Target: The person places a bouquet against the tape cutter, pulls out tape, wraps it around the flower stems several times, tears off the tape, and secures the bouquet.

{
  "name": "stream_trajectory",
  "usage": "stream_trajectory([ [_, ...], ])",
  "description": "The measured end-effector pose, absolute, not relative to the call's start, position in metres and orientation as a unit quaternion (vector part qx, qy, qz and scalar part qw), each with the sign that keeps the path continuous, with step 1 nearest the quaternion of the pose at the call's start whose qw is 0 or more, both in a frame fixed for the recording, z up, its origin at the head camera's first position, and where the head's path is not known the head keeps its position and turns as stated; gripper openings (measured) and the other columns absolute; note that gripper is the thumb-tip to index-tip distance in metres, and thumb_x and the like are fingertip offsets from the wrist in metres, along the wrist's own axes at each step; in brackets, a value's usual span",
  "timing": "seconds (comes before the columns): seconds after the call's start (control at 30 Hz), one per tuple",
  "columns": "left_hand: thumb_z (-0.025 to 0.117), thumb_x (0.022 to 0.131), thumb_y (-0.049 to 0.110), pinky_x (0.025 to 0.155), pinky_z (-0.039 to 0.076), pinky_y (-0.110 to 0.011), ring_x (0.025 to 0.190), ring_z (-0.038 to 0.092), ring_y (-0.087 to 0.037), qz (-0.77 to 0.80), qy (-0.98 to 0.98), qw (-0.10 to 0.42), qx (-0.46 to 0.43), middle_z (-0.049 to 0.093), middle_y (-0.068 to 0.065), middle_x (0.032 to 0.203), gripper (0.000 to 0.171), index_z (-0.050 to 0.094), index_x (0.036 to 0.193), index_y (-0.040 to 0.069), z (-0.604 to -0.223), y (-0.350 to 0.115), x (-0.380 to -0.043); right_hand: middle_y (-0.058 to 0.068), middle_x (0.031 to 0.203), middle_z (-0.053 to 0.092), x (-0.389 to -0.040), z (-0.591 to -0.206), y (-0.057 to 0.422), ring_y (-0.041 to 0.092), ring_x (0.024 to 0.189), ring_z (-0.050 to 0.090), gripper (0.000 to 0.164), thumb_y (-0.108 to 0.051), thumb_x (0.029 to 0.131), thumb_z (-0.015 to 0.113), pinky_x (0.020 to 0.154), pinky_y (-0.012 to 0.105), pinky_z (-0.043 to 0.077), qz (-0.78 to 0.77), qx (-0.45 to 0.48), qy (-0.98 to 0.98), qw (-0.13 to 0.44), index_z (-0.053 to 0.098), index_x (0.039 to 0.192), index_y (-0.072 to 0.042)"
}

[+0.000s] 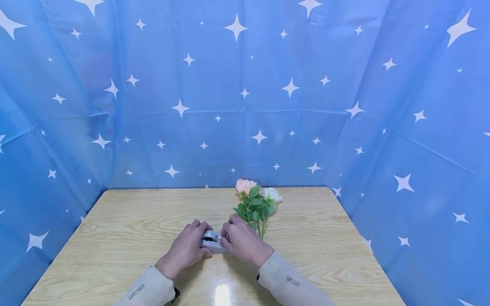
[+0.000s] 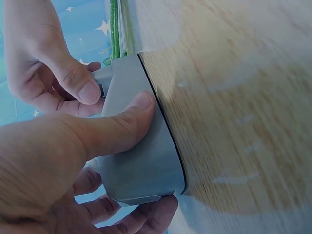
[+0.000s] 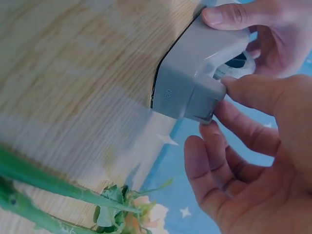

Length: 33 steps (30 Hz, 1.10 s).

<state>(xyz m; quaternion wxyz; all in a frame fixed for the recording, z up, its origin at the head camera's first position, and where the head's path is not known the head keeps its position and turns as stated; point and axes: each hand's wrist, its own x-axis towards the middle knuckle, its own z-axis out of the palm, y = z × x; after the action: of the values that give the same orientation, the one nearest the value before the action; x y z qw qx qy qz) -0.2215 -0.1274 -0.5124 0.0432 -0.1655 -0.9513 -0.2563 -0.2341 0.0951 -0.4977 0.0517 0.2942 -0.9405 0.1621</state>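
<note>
A grey desktop tape dispenser (image 1: 214, 246) sits on the table with a clear roll of tape (image 3: 236, 66) in it. My left hand (image 1: 186, 247) grips its rear end, the thumb lying along the near side and the fingers wrapping the back. At the front end, the thumb and index finger of my right hand (image 1: 245, 240) pinch the raised cutter tip (image 3: 204, 100). Whether a strip of tape lies between them cannot be made out. In the right wrist view the other fingers of that hand are loosely curled below the tip.
Just beyond my right hand lie artificial roses, one pink (image 1: 245, 185) and one white (image 1: 272, 194), their green stems (image 3: 58, 183) pointing toward me. The wood-grain table (image 1: 126, 229) is bordered by a blue star-patterned curtain (image 1: 214, 76) at the back and both sides.
</note>
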Motion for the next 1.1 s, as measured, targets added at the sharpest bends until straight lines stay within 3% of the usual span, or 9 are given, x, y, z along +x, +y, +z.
stream_trajectory([
  [1.1,0.111,0.075,0.019,0.092,0.063,-0.047,0.103,0.065,-0.022,-0.260,-0.952,0.034,-0.160,0.072,-0.004,0.115,0.061,0.077,0.126,0.014,-0.5122,-0.1281,-0.2230,0.002,0.114,0.064,-0.2342,-0.4983,0.0947,0.004,0.087,0.058,0.013,-0.022,0.113,0.082,0.075,0.019,0.061,0.175,0.299,-0.937,0.033,0.074,0.107,-0.013],
])
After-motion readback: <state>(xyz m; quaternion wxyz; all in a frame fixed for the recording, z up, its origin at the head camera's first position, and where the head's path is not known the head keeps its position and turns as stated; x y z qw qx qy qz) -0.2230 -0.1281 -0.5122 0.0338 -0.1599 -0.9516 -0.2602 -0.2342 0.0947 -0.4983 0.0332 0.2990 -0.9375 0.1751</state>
